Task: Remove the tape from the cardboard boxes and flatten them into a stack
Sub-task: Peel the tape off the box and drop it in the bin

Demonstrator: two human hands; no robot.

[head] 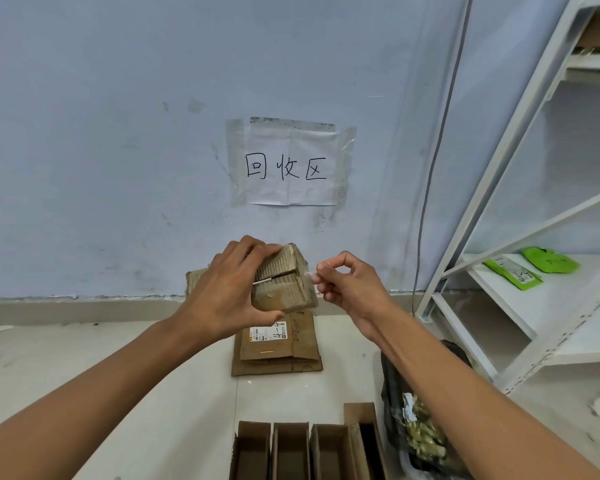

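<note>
Above the flat stack (278, 355) on the floor, the left hand (222, 292) clamps a small box (283, 282), light and stiff. The right hand (347, 282) pinches what looks like clear tape (313, 277), thin and clingy, at its loose end.

Scene is evenly, softly lit; no light source is seen. Only faint shadows are cast on the floor (153, 358). No glare is noted. Wide-angle bending is seen at the shelf (520, 188). Focus is slightly soft throughout.
</note>
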